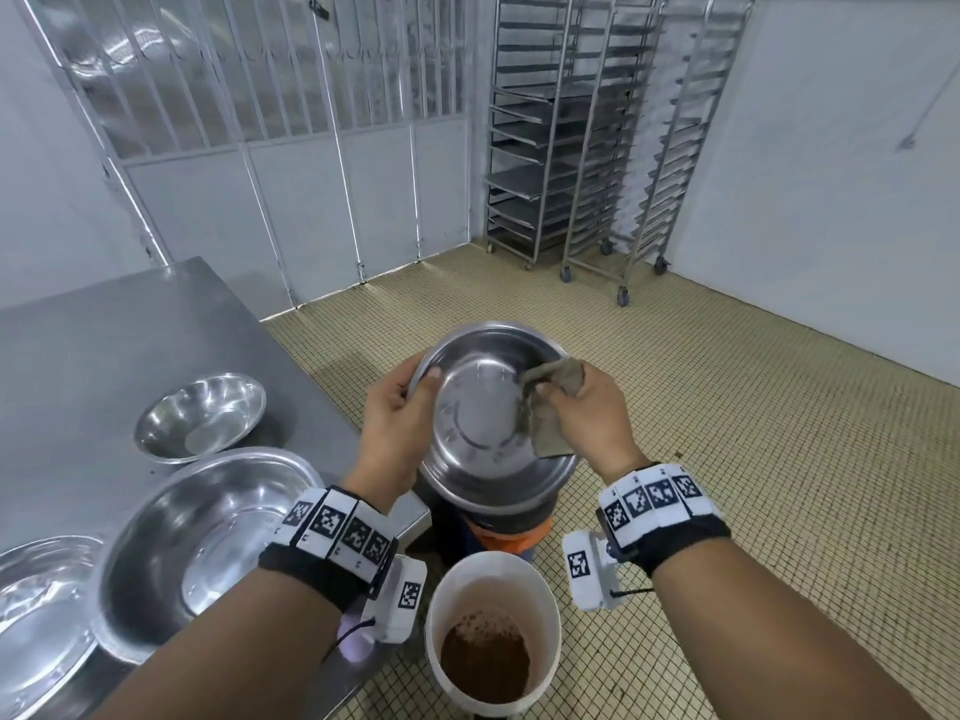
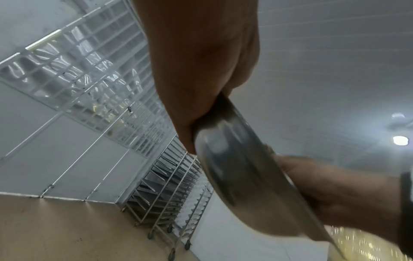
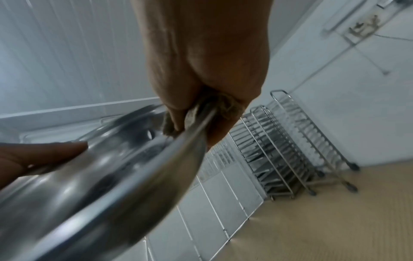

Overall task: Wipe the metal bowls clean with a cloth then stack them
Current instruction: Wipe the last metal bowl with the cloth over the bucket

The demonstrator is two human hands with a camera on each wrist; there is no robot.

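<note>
Fingers of the left hand (image 1: 397, 407) clamp the rim of the held bowl (image 1: 483, 418) at its 9 o'clock, thumb inside. Right hand (image 1: 587, 413) pinches the cloth (image 1: 553, 402) over the rim at 3 o'clock. The bowl is held mid-air, tilted toward the person, off the table (image 1: 104, 345) at the floor side. Judged thin, stiff, light and slick: grip at the rolled rim only, opposing points. Three more bowls, nearest (image 1: 208, 543), sit unstacked on the table at 8 o'clock.

Both wrist views blur the held bowl (image 2: 241, 176); the leftmost table bowl (image 1: 36, 615) is cut off.
</note>
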